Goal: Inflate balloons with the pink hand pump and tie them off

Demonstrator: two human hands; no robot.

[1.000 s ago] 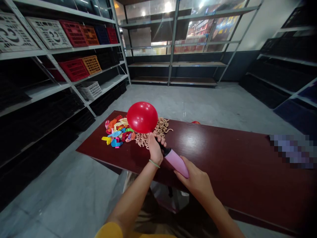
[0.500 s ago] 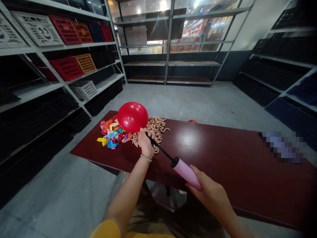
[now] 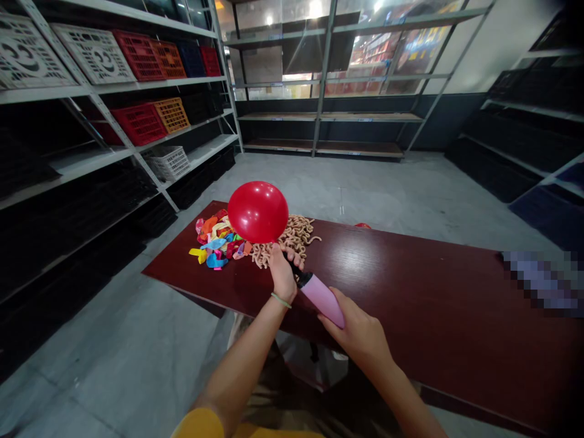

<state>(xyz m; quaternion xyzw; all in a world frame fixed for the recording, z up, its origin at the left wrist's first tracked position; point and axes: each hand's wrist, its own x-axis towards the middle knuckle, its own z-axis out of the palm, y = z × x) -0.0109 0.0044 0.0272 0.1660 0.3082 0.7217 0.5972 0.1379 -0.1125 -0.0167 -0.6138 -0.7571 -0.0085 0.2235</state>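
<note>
A shiny red balloon (image 3: 258, 212), round and inflated, stands above the table's far left part. My left hand (image 3: 283, 274) is closed around its neck and the black end of a hand balloon pump (image 3: 323, 298). The nozzle is hidden by those fingers. My right hand (image 3: 360, 331) grips the pump's pink barrel, which sits close to my left hand with little of the black rod showing. Behind and below the balloon lie a pile of limp coloured balloons (image 3: 216, 244) and a heap of beige, curled, worm-like pieces (image 3: 298, 234).
The dark red-brown table (image 3: 410, 286) stretches to the right, where a blurred purple-grey item (image 3: 542, 283) lies. Shelving on the left holds plastic crates (image 3: 139, 121). A metal rack (image 3: 322, 115) stands against the far wall. Something red (image 3: 363, 225) shows past the table's far edge.
The pink barrel has slid up the black rod toward my left hand, carried by my right hand. The balloon looks slightly larger. The whole view has shifted a little.
</note>
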